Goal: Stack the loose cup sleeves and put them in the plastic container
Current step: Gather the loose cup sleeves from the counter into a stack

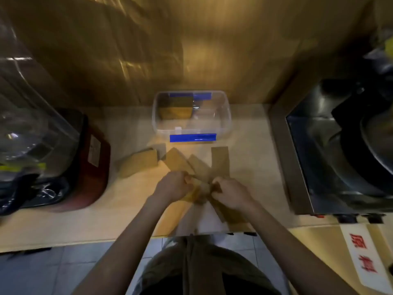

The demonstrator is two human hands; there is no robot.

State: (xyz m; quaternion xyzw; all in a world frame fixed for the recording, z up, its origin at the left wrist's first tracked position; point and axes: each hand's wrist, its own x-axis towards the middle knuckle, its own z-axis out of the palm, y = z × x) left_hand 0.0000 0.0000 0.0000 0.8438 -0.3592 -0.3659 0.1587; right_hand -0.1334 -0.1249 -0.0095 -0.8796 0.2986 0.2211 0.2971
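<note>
From the head camera I look straight down on a pale counter (63, 220), and the picture is blurred, so fine edges are soft. My left hand (173, 185) and right hand (230, 193) sit close together near the middle of the counter, both curled tight with the fingers pinched onto brown cup sleeves (200, 188) gathered between them; how many sleeves are in that bunch I cannot tell. More flat sleeves fan outward from the hands: a pair of angled ones (180, 161) just beyond the left hand, and one long sleeve (221, 159) lying nearly upright in the picture beyond the right hand. A small pile of sleeves (139, 163) lies apart to the left of these, on the counter. Further sleeves (234, 218) spread under my right forearm toward the counter's near edge. The clear plastic container (225, 116) stands beyond the loose sleeves, against the wooden back wall (212, 50), with blue latches on its near and far rims; inside it, in the left half, a brown stack (175, 110) already rests. To the left of the counter stands a dark red appliance (93, 167) with a clear cover. To the right is a steel sink (331, 150) holding a dark pan.
</note>
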